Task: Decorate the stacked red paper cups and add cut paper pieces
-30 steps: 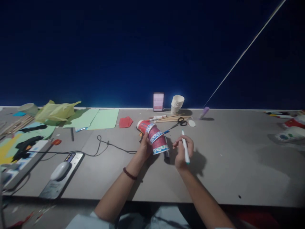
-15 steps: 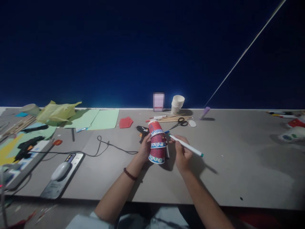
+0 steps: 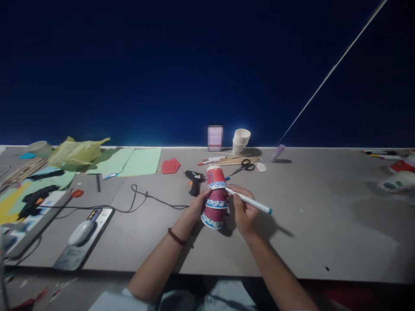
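Observation:
A stack of decorated paper cups (image 3: 216, 198), red with blue and white patterned rims, is held over the table. My left hand (image 3: 198, 205) grips the stack from its left side, fingers partly hidden behind it. In my right hand (image 3: 245, 211) is a white marker with a green end (image 3: 254, 203), pinched between the fingers. The marker's tip meets or nearly meets the right edge of the stack, close to the upper cup's rim. Just beyond my left hand lies a black glue gun (image 3: 194, 181).
Scissors (image 3: 247, 165), wooden sticks (image 3: 231, 162) and stacked white cups (image 3: 241, 140) lie or stand at the back. Red paper (image 3: 170, 166) and green sheets (image 3: 139, 163) are left of them. A power strip (image 3: 39, 220), cable and phone (image 3: 82, 237) occupy the left.
The cup stack has tilted and shifted slightly, uncovering more of the glue gun. My right hand has moved left, bringing the marker's tip to the stack's edge.

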Demonstrator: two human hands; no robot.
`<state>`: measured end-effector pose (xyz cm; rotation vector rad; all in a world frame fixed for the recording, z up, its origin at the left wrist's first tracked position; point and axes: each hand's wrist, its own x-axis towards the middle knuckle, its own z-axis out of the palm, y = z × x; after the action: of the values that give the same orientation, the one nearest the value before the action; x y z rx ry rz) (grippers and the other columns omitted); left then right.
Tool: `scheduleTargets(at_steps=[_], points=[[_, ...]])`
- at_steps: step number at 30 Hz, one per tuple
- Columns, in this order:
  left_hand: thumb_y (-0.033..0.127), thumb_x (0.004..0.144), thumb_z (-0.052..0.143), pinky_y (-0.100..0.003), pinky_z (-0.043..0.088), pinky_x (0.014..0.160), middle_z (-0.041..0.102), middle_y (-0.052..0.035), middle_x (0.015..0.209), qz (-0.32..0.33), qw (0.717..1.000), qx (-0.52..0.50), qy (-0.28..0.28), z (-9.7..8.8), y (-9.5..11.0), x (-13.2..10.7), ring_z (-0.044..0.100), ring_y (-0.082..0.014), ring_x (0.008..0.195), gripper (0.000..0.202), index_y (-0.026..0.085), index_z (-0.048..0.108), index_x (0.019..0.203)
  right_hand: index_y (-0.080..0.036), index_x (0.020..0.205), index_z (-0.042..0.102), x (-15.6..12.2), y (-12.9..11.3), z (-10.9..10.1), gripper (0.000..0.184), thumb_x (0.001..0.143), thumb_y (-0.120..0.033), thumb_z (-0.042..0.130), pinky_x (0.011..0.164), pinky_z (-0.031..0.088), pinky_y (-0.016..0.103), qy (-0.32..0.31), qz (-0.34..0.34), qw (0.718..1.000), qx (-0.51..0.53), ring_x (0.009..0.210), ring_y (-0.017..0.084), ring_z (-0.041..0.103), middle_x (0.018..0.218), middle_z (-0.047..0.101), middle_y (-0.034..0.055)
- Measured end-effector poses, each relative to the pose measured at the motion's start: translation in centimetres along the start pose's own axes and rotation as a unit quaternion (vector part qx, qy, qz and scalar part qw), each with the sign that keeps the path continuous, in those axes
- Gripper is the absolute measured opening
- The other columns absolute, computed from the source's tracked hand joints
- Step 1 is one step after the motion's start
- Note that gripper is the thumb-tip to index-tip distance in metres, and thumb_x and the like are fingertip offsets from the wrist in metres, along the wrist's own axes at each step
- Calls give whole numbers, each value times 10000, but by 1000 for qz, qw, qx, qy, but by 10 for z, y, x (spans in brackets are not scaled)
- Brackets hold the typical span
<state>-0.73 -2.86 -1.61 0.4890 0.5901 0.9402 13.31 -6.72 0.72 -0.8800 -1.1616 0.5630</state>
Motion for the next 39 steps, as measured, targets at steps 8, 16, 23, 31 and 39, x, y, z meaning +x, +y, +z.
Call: scheduleTargets(at_steps=[8, 16, 23, 31, 39], points=[[422, 738, 729, -381, 559, 792, 764, -133, 942, -21, 999, -16, -37, 3, 0, 0, 730, -276, 817, 400, 122, 700, 1002, -223, 949, 682, 1, -1, -1, 145, 923, -261, 545, 861, 557, 409, -6, -10, 1000, -28, 959, 222, 673, 945, 716, 73], [428, 724, 738, -378, 555, 791, 762, -130, 928, 1, 999, -7, -46, 1, 1, 0, 727, -272, 799, 418, 121, 695, 1005, -225, 936, 647, 1, -3, 1, 131, 933, -248, 518, 851, 553, 412, 0, -16, 1000, 6, 945, 219, 681, 943, 714, 62], [423, 728, 716, -408, 533, 823, 756, -156, 920, -6, 999, -5, -46, 3, 2, -1, 721, -293, 812, 430, 105, 694, 1018, -211, 952, 662, -1, -1, 1, 159, 933, -281, 521, 800, 567, 378, 22, 8, 1000, -11, 913, 210, 679, 933, 710, 71], [426, 753, 689, -422, 523, 852, 755, -157, 937, -7, 999, -4, -41, -4, -1, 0, 720, -297, 818, 457, 103, 690, 1075, -219, 907, 656, 2, -5, 3, 148, 931, -293, 530, 810, 569, 389, 24, -4, 1000, -10, 911, 215, 686, 909, 717, 66], [438, 738, 714, -402, 526, 824, 757, -152, 908, -15, 999, -16, -48, 0, 0, 0, 723, -291, 807, 457, 102, 684, 1046, -215, 882, 643, 3, -7, 4, 144, 931, -277, 523, 770, 563, 365, 32, 1, 999, -3, 875, 204, 684, 895, 714, 61]])
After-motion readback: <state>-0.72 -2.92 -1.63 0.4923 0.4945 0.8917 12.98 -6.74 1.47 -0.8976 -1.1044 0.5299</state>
